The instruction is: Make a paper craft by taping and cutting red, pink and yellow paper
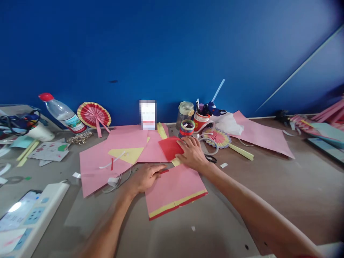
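Note:
A pink paper sheet (174, 186) lies on the desk, with yellow and red strips along its near edge. My left hand (147, 177) is closed at this sheet's upper left corner, fingers together and thumb beside them. Just by its fingertips is a small piece of red paper (164, 171). Fingers spread, my right hand (192, 153) rests on the right side of a square of red paper (170, 148), beyond the pink sheet. Part of the red square is hidden under this hand. Behind it, several more pink sheets (104, 168) overlap with yellow paper (130, 156).
At the back stand a bottle (66, 114), a folded paper fan (94, 115), a bright blurred screen (148, 116), a jar (184, 111), a tape stack (187, 128) and a pen cup (201, 120). A second fan (216, 138) lies right. A power strip (44, 215) lies left.

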`<state>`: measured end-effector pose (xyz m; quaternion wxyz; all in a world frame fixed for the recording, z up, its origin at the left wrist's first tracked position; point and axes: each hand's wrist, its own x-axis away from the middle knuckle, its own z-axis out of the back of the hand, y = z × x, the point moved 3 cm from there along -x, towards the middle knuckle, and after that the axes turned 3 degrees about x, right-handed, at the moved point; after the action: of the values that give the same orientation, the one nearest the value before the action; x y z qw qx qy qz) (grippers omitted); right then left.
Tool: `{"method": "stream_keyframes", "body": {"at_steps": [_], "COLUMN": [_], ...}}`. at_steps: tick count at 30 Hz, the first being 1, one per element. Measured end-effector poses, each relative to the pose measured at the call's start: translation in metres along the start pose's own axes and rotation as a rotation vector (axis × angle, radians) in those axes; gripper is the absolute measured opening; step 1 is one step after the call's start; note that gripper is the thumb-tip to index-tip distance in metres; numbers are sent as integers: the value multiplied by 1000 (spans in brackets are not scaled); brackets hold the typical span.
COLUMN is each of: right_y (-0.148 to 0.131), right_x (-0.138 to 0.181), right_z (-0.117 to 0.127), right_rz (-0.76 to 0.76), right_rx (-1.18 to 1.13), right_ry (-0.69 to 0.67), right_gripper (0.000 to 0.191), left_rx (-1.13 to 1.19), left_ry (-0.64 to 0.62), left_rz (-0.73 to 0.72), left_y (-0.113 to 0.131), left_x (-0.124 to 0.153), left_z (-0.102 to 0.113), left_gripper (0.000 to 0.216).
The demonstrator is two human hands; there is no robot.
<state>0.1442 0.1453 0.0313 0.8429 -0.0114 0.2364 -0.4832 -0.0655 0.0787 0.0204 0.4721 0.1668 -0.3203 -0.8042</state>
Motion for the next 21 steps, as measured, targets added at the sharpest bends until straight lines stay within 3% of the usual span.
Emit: {"method": "stream_keyframes", "body": {"at_steps": [3, 5, 9, 12, 21], "right_y": [-12, -24, -48, -53, -47], "right_x": [6, 17, 40, 44, 42], "right_z": [8, 18, 20, 12, 5], "right_rz": [6, 67, 217, 170, 79], "right_rx": [18, -81, -184, -132, -177], "right_ry": [38, 34, -149, -204, -297], "right_gripper": [58, 43, 19, 10, 18], "left_rx": [-10, -10, 14, 35, 100], "left_ry": [2, 9, 13, 0, -15], "left_rz": [-18, -26, -41, -38, 95], "left_y": [2, 2, 3, 4, 10], "left_x": [0, 0, -1, 0, 4], "left_z": [-2, -3, -6, -8, 3], "left_gripper": [41, 42, 45, 49, 42]}}
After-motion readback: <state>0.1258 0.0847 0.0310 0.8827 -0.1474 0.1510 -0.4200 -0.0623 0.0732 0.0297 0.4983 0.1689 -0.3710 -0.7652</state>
